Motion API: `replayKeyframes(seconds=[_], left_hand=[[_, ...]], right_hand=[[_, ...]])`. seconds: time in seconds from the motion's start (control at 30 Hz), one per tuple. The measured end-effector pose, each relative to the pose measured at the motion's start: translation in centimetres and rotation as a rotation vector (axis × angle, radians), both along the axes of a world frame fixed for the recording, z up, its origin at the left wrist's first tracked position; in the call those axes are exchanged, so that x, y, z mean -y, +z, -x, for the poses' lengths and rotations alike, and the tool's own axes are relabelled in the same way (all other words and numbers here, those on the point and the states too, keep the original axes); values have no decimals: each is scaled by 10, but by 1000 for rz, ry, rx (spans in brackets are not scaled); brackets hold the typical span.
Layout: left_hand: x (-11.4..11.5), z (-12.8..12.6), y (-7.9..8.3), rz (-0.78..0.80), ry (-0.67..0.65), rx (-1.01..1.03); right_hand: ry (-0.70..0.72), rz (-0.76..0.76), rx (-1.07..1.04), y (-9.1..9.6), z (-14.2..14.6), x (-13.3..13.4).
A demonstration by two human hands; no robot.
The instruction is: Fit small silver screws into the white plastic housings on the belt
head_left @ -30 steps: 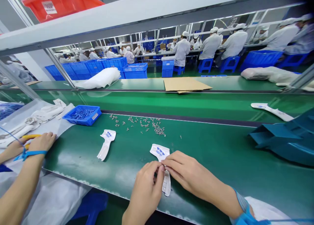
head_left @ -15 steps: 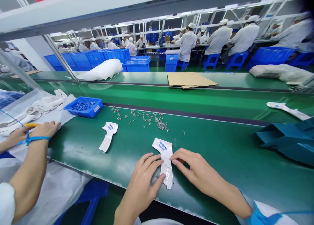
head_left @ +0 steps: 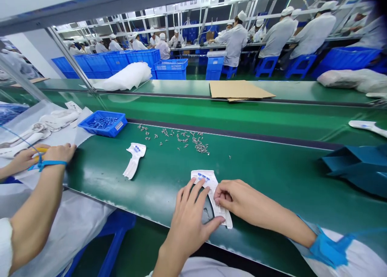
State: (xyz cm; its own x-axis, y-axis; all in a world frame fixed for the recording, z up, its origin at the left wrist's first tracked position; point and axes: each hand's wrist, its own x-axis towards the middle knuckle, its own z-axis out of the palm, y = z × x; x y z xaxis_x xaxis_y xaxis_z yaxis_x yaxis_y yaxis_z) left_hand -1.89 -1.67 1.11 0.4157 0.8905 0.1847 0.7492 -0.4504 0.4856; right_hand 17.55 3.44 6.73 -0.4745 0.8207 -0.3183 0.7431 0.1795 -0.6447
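A white plastic gun-shaped half shell (head_left: pixel 212 180) with blue parts at its wide end lies on the green work surface in front of me. My left hand (head_left: pixel 191 217) rests over its left side, fingers spread, thumb against the lower end. At the shell's right edge, my right hand (head_left: pixel 240 196) is closed with thumb and fingertips pinched together over the handle. Whatever sits between those fingertips is hidden. A second white half shell (head_left: pixel 135 160) lies apart to the left. Beyond the hands, small metal screws (head_left: pixel 200 144) are scattered in loose clusters.
A blue bin (head_left: pixel 103 123) of small blue parts stands at the left. Beside it, a co-worker's hands (head_left: pixel 56 156) hold something yellow near white shells. A dark teal bag (head_left: pixel 358 168) lies at right. Cardboard (head_left: pixel 242 90) rests on the far ledge.
The shell has turned, its lower end swinging right. My left hand has shifted right with fingers more spread over it. My right fingers have curled closer together. The view has tilted slightly.
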Motion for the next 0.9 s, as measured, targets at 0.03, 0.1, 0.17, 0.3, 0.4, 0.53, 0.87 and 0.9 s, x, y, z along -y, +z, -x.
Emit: replayKeyframes(seconds=[0.03, 0.1, 0.17, 0.3, 0.4, 0.53, 0.87, 0.9], left_hand=[[-2, 1, 0, 15, -7, -14], [-3, 1, -1, 27, -1, -29], [-3, 1, -2, 25, 5, -32], [-2, -1, -4, 20, 1, -21], [-2, 0, -2, 19, -1, -22], [-3, 0, 1, 25, -2, -32], [-3, -1, 0, 46, -4, -15], [-3, -1, 0, 46, -4, -12]], right_hand=[[26, 4, 25, 3, 0, -3], [68, 17, 65, 9, 0, -8], [98, 34, 90, 10, 0, -11], [97, 21, 133, 6, 2, -13], [89, 16, 169, 5, 3, -12], [108, 32, 170, 6, 1, -10], [102, 42, 186, -2, 2, -9], [93, 37, 185, -3, 2, -8]])
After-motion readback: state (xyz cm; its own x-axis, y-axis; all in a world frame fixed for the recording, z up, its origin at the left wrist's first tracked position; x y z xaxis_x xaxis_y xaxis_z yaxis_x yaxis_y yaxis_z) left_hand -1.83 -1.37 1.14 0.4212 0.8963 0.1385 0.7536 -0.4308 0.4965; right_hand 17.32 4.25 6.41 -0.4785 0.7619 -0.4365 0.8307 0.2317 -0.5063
